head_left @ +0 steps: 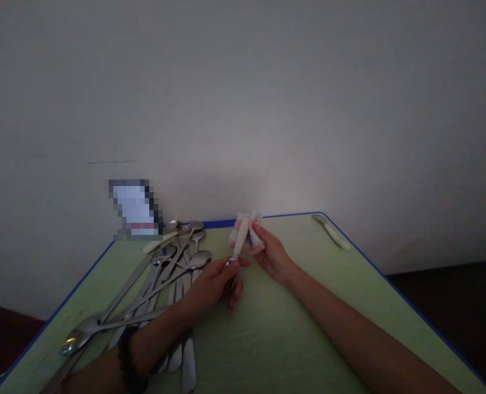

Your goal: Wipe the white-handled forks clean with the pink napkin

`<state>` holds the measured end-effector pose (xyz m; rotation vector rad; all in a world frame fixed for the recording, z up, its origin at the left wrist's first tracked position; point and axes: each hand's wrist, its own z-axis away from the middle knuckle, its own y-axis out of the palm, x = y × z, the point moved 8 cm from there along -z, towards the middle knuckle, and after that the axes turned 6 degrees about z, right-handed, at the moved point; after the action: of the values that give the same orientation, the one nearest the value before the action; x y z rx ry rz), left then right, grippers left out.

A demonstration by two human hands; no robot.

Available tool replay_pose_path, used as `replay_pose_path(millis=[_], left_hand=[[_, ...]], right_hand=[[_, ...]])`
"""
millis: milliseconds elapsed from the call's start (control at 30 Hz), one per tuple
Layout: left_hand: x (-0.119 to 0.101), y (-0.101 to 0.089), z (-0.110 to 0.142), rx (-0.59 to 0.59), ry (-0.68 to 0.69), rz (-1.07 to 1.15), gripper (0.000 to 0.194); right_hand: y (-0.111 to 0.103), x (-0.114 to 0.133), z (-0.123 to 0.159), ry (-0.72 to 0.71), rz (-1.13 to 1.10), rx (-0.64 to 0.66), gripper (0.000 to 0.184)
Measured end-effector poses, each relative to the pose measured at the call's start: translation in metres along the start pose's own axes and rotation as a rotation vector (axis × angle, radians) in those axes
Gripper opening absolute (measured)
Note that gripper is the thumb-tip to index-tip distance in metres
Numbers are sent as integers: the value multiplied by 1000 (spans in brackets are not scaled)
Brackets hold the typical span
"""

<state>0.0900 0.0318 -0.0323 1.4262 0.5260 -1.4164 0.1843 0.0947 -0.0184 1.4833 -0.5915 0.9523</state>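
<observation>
My left hand (216, 282) grips a white-handled piece of cutlery (241, 238) near its metal neck. Its handle points up and away from me; the fingers mostly hide the metal end, so I cannot tell its kind. A crumpled pink-and-white cloth (257, 245), possibly a tissue, is pinched in my right hand (273, 251) and sits around and behind the handle's far end. Left of my hands, under and beside my left forearm, lies a loose pile of metal spoons and other cutlery (144, 298).
A white-handled fork (333, 232) lies near the far right corner of the green, blue-edged table (284, 339). At the far left edge stands a blurred-out device with a bright screen (134, 208). A plain wall (243, 109) rises right behind the table.
</observation>
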Motion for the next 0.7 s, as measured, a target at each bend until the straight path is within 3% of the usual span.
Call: replay_pose_path(millis=[233, 433, 700], left_hand=[[0, -2, 1, -33, 5, 16, 44], [0, -3, 1, -47, -4, 3, 38], [-2, -3, 2, -52, 12, 41, 39]], right_hand=[[1, -6, 2, 118, -103, 85, 19], [14, -6, 9, 94, 111, 270, 26], [8, -7, 5, 72, 61, 145, 18]])
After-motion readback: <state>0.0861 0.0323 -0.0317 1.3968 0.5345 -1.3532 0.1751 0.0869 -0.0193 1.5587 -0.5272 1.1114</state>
